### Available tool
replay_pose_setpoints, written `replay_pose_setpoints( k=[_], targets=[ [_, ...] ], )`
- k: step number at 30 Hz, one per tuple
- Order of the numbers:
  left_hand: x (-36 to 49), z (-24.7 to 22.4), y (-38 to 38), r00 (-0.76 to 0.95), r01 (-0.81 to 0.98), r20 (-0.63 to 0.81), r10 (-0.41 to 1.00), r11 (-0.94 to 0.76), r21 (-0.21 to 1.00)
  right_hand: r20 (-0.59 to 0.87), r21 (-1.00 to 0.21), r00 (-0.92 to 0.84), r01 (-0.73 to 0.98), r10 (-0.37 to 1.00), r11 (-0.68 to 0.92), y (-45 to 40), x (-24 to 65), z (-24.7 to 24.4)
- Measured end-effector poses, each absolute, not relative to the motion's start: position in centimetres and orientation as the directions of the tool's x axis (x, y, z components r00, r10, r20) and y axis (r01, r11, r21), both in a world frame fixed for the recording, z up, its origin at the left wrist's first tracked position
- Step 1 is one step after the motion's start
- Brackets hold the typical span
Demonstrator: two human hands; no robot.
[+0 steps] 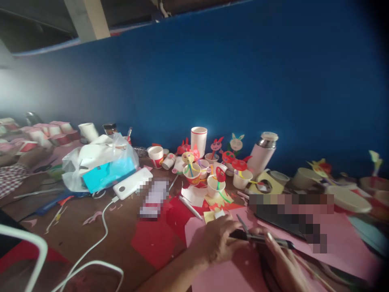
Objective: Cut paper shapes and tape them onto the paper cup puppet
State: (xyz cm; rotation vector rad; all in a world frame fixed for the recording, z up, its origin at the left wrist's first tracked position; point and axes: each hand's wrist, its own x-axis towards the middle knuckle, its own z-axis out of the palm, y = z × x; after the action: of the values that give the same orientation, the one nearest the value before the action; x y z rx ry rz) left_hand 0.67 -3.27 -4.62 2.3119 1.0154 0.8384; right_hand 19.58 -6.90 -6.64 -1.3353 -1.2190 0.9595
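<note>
My left hand (217,241) is closed round one end of a long dark tool with silvery parts (238,234). A thin grey blade-like piece sticks up from its middle. My right hand (282,259) has its fingers bent over the tool's other end; blur hides the exact kind of tool. Both hands are low over a pink paper sheet (231,271). Just beyond them lie yellow paper scraps (209,217) and a white pen (190,207). Paper cups (216,185) with cut-paper faces on coloured stems stand further back.
A white power bank (133,183) with a cable and a phone (154,198) lie left of my hands. Behind are a plastic bag (71,166) and a thermos (263,152). A dark device (282,223) rests at right. Another person's checked sleeve (12,178) shows far left.
</note>
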Motion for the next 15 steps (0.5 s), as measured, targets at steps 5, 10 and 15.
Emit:
replay_pose_setpoints(
  k=[5, 10, 15],
  targets=[
    [0.9, -4.5, -3.4, 0.543, 0.411, 0.387, 0.745, -0.638, 0.651, 0.009, -0.998, 0.019, -0.067, 1.000, 0.010, -6.9, 19.4, -7.3],
    [0.8, -5.0, -3.0, 0.544, 0.379, 0.434, 0.719, -0.671, 0.637, 0.056, -0.988, -0.032, -0.145, 0.998, 0.050, -7.1, 18.8, -6.2],
    [0.7, -4.7, -2.9, 0.550, 0.369, 0.423, 0.720, -0.664, 0.650, 0.090, -0.996, -0.041, -0.010, 0.995, 0.090, -7.2, 18.7, -4.9]
  ],
)
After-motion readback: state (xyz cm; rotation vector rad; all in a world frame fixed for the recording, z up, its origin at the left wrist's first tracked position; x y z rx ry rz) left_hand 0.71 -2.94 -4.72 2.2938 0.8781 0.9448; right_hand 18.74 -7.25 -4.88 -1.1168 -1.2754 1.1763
